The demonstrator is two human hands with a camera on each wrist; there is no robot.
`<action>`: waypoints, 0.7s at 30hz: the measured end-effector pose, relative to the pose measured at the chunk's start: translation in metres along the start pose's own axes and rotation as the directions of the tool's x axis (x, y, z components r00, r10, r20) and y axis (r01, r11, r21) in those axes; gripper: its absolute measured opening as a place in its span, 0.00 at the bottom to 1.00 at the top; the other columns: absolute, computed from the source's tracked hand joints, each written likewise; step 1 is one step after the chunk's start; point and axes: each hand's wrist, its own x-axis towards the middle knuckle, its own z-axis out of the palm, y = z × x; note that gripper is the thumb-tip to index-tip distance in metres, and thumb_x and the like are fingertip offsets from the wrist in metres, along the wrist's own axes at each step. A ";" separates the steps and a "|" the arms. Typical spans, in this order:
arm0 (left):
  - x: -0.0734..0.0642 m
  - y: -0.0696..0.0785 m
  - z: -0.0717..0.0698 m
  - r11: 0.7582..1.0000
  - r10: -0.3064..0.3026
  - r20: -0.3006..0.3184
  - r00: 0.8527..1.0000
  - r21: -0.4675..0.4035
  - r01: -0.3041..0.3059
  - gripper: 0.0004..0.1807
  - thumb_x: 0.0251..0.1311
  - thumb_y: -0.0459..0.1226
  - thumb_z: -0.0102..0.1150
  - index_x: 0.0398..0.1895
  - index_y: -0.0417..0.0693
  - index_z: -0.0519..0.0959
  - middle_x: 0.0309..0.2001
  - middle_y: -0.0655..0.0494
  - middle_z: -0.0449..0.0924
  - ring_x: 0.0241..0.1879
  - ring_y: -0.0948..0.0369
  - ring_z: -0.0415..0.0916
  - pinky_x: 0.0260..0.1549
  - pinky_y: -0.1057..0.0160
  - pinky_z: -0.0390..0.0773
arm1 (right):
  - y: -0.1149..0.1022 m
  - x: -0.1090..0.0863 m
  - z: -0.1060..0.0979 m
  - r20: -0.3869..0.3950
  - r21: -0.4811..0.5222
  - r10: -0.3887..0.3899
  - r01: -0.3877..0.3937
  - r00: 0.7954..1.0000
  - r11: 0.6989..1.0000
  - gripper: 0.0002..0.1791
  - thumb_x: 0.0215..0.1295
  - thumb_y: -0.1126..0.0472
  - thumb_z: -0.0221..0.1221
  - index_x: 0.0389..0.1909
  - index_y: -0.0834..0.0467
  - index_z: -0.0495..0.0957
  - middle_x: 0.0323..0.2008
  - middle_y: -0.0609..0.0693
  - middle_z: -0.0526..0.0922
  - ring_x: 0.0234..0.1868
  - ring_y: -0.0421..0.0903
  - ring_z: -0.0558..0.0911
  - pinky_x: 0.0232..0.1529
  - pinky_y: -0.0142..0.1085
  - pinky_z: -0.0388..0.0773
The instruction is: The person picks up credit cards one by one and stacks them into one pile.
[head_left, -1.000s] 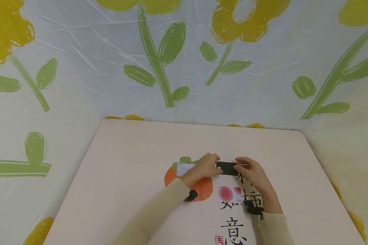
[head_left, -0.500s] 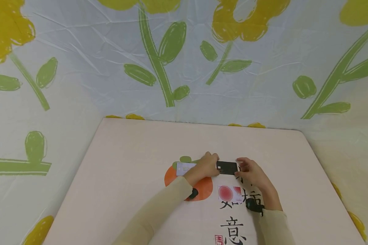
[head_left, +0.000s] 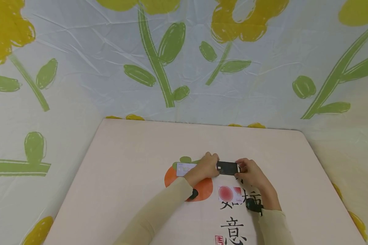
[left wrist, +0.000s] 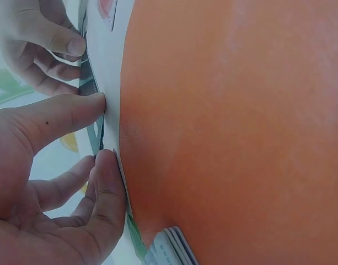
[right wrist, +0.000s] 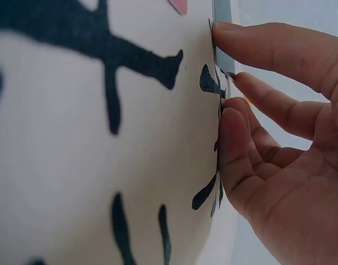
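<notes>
A black card with a small light chip square and pale lettering lies between my two hands in the head view. My left hand holds its left end, thumb at the near corner and fingers at the far one. At the opposite end, my right hand has its thumb and fingertips on the corners, where a pale sliver shows beside the black. The right wrist view catches the card's dark corner at the fingertips of the right hand. Only a thin dark edge shows by the left hand in its wrist view.
Left of the left forearm lies a whitish card, partly covered by the hand; the left wrist view shows a stack of several cards. A pink-and-red card lies nearer. The pale table mat bears a printed persimmon and black characters.
The right hand has drawn back slightly from over the black card to its right end, uncovering more of it. The left hand has shifted a little at the left end.
</notes>
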 end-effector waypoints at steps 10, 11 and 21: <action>0.002 0.004 0.001 1.000 -0.009 -0.004 1.000 0.025 0.010 0.21 0.54 0.37 0.72 0.48 0.43 0.75 0.39 0.52 0.74 0.36 0.60 0.71 0.36 0.67 0.74 | -0.002 -0.003 0.002 -0.001 0.055 0.050 -0.050 0.999 0.997 0.27 0.62 0.69 0.65 0.60 0.67 0.68 0.46 0.62 0.75 0.45 0.56 0.76 0.48 0.49 0.76; 0.002 0.005 0.001 0.999 -0.013 -0.002 1.000 0.030 0.013 0.20 0.54 0.37 0.72 0.47 0.42 0.74 0.38 0.52 0.74 0.35 0.59 0.71 0.35 0.66 0.74 | -0.003 -0.003 0.002 -0.003 0.059 0.053 -0.053 0.999 0.997 0.26 0.63 0.68 0.65 0.60 0.67 0.68 0.46 0.62 0.76 0.45 0.55 0.76 0.47 0.48 0.76; -0.001 0.011 0.002 0.999 -0.051 -0.018 0.999 0.019 0.051 0.19 0.54 0.36 0.70 0.45 0.42 0.73 0.37 0.49 0.76 0.35 0.57 0.75 0.33 0.63 0.76 | -0.006 -0.011 0.000 -0.028 0.129 0.048 -0.044 0.998 0.991 0.24 0.68 0.65 0.62 0.61 0.68 0.70 0.48 0.62 0.77 0.49 0.57 0.79 0.46 0.45 0.78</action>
